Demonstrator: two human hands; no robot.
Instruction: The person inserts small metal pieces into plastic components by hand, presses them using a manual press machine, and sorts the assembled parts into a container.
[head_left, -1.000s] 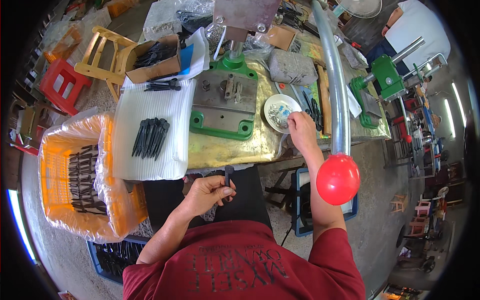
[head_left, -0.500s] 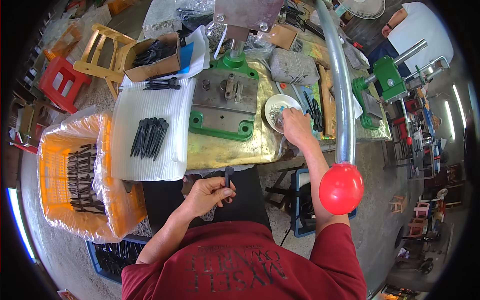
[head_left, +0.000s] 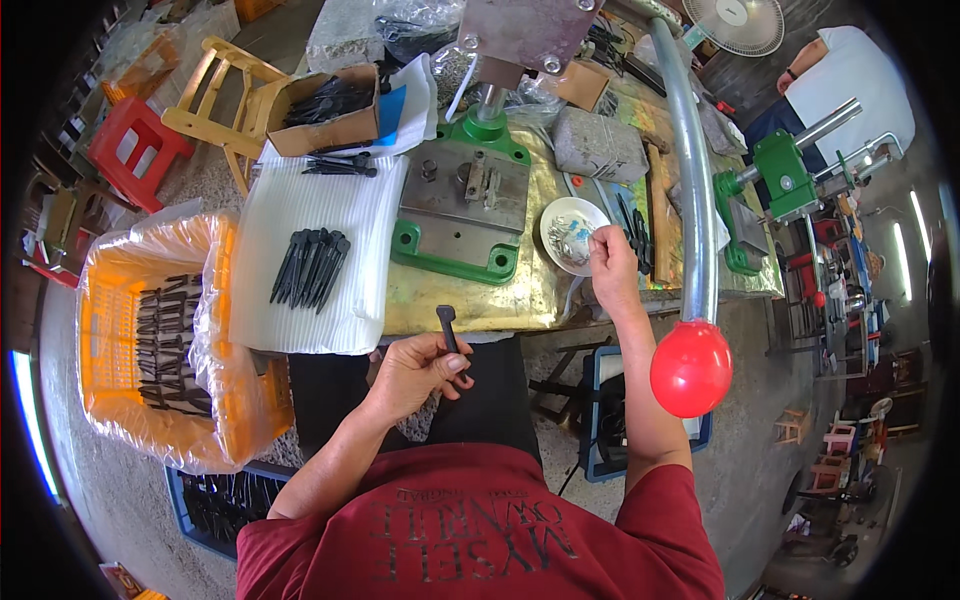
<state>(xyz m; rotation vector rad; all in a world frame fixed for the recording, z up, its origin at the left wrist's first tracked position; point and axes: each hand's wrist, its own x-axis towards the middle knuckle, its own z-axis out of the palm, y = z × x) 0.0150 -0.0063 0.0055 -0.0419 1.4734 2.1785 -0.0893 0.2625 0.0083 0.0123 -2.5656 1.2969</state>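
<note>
My left hand (head_left: 415,375) is closed around a slim black stake-like piece (head_left: 447,325) with a squarish head, held upright in front of the bench. At the right edge of a white bowl (head_left: 549,245), my right hand (head_left: 613,265) has its fingertips pinched together; whatever they hold is hidden or too small to name. Small silvery metal pieces (head_left: 572,240) lie in the bowl. Left of the bowl stands a green press (head_left: 465,200) with a steel bed. A bundle of similar black pieces (head_left: 308,268) rests on a white foam sheet (head_left: 355,215).
The press lever's red ball knob (head_left: 692,368) hangs close to my right forearm. An orange basket (head_left: 100,340) lined with plastic holds black pieces at the left. A cardboard box (head_left: 325,110), a stone block (head_left: 600,143) and another green press (head_left: 785,165) stand beyond. A person (head_left: 850,80) is at far right.
My right hand has drawn back from inside the bowl to its right edge, fingers pinched. My left hand has raised the black piece slightly and tilted it. The whole view has shifted slightly.
</note>
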